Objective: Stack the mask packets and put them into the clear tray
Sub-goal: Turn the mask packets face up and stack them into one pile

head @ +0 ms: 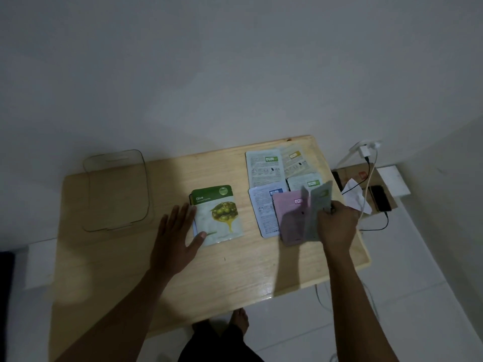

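On the wooden table (235,270) a green and white Olive mask packet (218,215) lies face up on top of a small stack. My left hand (177,239) rests flat against that stack's left edge, fingers spread. Several more packets lie face down at the right: a white one (262,168), a yellowish one (295,159), a blue-marked one (264,207) and a pink one (290,218). My right hand (337,223) grips a grey-green packet (315,210), lifted and tilted over the pink one. The clear tray (117,189) stands at the table's far left.
A white wall runs behind the table. To the right, off the table, are a charger plugged into a socket (366,150), cables, a dark phone (380,201) and crumpled white paper (352,194). My foot (239,320) shows below the front edge.
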